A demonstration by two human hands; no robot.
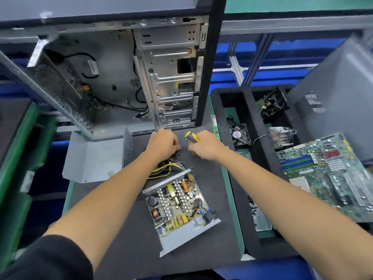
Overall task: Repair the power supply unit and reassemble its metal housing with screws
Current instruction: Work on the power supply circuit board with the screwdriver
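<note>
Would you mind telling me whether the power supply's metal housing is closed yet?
Open. The power supply shows its bare circuit board, and the bent metal cover lies apart.

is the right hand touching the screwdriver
Touching. The head view shows the right hand curled round the screwdriver, whose yellow-and-black handle sticks out above the fist.

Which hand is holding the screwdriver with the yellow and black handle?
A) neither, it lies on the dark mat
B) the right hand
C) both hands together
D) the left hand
B: the right hand has its fingers curled round the yellow and black screwdriver handle, while the left hand is beside it, apart from the tool.
</note>
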